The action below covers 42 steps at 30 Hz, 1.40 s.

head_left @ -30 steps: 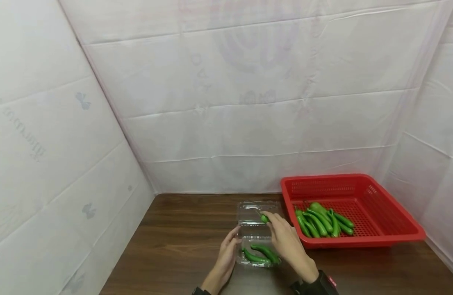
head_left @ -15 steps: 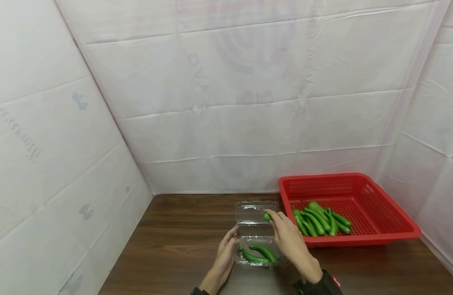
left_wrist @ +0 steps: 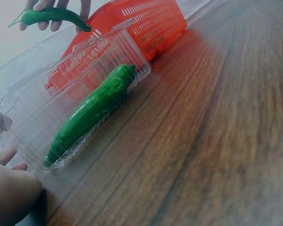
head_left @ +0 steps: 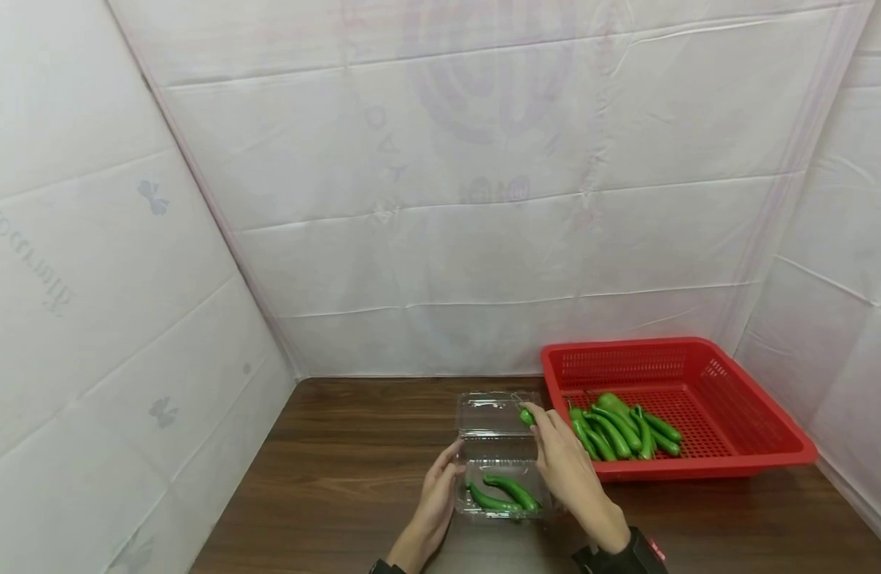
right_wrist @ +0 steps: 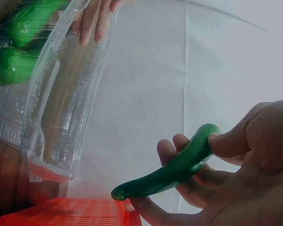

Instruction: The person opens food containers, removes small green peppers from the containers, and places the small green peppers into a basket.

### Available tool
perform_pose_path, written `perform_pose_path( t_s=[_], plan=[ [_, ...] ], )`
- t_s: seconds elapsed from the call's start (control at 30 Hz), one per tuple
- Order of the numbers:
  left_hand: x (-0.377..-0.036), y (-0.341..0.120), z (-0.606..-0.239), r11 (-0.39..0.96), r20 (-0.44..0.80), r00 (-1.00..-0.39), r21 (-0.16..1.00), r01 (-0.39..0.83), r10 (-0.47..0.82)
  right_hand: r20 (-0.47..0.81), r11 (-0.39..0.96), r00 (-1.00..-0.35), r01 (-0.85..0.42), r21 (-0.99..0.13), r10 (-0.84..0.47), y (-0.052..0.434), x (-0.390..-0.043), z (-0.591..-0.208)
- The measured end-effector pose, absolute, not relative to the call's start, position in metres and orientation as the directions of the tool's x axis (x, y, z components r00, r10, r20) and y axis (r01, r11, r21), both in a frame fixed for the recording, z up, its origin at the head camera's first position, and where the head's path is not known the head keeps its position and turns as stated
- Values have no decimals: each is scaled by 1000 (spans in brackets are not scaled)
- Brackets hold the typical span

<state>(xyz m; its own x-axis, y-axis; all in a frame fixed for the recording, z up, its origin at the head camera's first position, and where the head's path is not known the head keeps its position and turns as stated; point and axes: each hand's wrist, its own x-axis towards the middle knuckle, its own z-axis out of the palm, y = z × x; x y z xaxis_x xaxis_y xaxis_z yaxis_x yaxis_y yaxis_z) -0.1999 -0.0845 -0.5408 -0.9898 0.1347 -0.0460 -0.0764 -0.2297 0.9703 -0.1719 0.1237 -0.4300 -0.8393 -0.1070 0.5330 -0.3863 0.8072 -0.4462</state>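
A clear plastic clamshell container [head_left: 486, 448] lies open on the table, its lid [head_left: 483, 414] folded back toward the wall. Two green chili peppers [head_left: 510, 492] rest in its near half; one chili pepper [left_wrist: 89, 113] shows through the side in the left wrist view. My left hand [head_left: 435, 496] holds the container's left side, fingertips at the rim. Above the lid, my right hand [head_left: 568, 470] pinches another green chili pepper [right_wrist: 172, 172] between thumb and fingers. Its thin stem [left_wrist: 14, 20] points away from the palm.
A red perforated plastic basket [head_left: 777, 438] stands to the right, close beside the container. Several green chili peppers [head_left: 615, 430] are heaped in its left part. The brown wooden table [head_left: 340, 478] meets white sheet walls [head_left: 426, 255] at the back and sides.
The right hand has shifted slightly right with its chili pepper, which stays over the lid. The left hand keeps its place on the container. The head view has moved a little.
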Motion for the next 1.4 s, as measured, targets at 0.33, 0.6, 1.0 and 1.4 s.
perform_pose_path(
  t_s=[0.33,0.6,1.0,1.4],
  plan=[
    [-200,-85,-540,-227,-66,-988,969,-96,136,468,790,-880,-344,-507,-83,123,-170,-425],
    [-201,-84,-540,-219,-53,-991,972,-80,126,432,760,-898,-337,-555,-83,125,-168,-419],
    [-198,-85,-539,-226,-79,-988,968,-107,129,500,754,-863,-378,-537,-76,134,-166,-417],
    [-200,-85,-538,-219,-91,-987,969,-118,129,573,732,-817,-430,-528,-67,140,-167,-416]
  ],
)
